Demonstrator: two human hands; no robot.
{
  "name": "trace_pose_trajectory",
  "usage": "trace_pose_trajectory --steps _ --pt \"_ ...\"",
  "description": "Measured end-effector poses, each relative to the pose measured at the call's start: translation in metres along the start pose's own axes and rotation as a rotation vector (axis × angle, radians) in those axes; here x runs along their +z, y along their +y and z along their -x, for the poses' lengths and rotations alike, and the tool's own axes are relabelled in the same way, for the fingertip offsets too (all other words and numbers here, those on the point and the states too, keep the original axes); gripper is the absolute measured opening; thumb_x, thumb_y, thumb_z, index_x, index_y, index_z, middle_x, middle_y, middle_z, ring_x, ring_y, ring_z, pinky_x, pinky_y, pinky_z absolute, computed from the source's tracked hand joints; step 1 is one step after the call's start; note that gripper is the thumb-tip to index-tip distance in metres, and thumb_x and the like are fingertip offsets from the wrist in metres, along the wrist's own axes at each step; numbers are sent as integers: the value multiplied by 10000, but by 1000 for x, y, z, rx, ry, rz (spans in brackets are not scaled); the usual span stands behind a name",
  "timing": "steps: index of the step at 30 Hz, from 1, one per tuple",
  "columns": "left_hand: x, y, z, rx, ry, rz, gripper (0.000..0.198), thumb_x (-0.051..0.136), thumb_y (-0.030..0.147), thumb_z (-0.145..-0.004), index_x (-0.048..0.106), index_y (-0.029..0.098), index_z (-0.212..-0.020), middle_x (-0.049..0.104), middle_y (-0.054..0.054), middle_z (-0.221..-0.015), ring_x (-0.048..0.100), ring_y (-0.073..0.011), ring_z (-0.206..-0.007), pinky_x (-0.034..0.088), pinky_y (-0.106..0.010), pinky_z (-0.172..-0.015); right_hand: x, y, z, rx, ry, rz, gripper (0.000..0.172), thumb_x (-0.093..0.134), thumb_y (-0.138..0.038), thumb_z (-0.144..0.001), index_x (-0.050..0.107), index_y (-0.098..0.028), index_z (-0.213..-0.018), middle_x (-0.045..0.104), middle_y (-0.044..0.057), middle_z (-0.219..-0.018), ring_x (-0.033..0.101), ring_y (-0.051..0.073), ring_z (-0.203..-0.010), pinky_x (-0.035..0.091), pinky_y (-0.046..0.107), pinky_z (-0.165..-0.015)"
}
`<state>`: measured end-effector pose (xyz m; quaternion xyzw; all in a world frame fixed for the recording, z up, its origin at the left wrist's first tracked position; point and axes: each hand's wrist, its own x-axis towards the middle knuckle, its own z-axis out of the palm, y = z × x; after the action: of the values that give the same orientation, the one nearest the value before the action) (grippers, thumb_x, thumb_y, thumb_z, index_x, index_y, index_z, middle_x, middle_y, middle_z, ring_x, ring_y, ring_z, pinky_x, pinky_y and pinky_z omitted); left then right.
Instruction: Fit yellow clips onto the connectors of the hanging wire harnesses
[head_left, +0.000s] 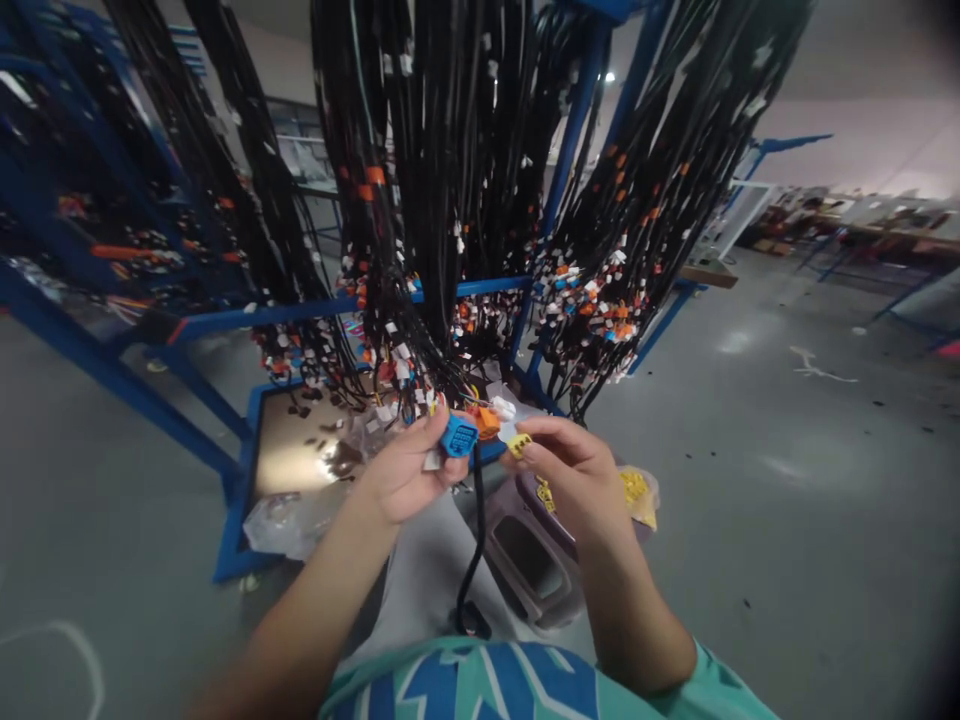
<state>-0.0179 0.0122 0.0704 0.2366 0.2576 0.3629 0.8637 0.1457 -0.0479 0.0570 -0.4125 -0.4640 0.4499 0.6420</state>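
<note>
Nothing readable from where I stand
Bold blue characters (499,685) cross the teal shirt (465,648), but they are cut off and I can't make them out; the white tags (403,352) among the hanging cable harnesses (427,150) are too small and blurred.

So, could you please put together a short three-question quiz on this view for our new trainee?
1. Which hand is holding the blue connector, the left or the right?
2. True or false: the rack bearing the hanging black wire harnesses is red.
3. Fill in the blank: the small connector in the right hand is coloured ____.

Key
1. The left hand.
2. False; it is blue.
3. Yellow.
</note>
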Motion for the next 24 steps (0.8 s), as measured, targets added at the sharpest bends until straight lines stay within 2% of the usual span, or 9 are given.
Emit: trace_pose_trajectory --steps 4,6,13,20,24 --pt "6 1 2 -11 78 34 235 626 278 -828 636 88 -689 587 -14 -538 474 -51 -375 395 -150 -358 17 -9 -5 -236 -67 226 121 663 -228 -779 720 -264 -879 659 12 -864 607 131 -808 500 274 -720" --pt "10 2 4 -16 106 40 248 613 271 -836 628 83 -676 596 -18 -540 473 -47 -353 391 -142 -341 25 -12 -6 -300 -79 270 127 656 -207 -775 721 -271 -864 625 14 -869 586 134 -833 486 271 -719" --pt "20 1 8 23 200 80 264 548 213 -874 614 81 -654 583 -9 -528 501 -43 -366 409 -114 -340 40 -5 -8 -239 -20 252 125 682 -190 -729 732 -278 -803 544 11 -848 534 131 -814 427 243 -644" --pt "21 -2 8 59 229 116 257 508 164 -889 627 70 -681 595 -25 -572 538 -57 -400 421 -123 -349 44 6 -8 -153 -21 67 96 671 -222 -747 722 -277 -806 547 -4 -832 535 128 -799 440 276 -732" --pt "21 -2 8 64 231 124 238 535 168 -875 624 78 -674 588 -17 -569 529 -55 -395 417 -123 -344 46 10 -8 -168 -2 57 77 671 -243 -748 713 -258 -811 563 -2 -827 541 132 -795 448 279 -742"
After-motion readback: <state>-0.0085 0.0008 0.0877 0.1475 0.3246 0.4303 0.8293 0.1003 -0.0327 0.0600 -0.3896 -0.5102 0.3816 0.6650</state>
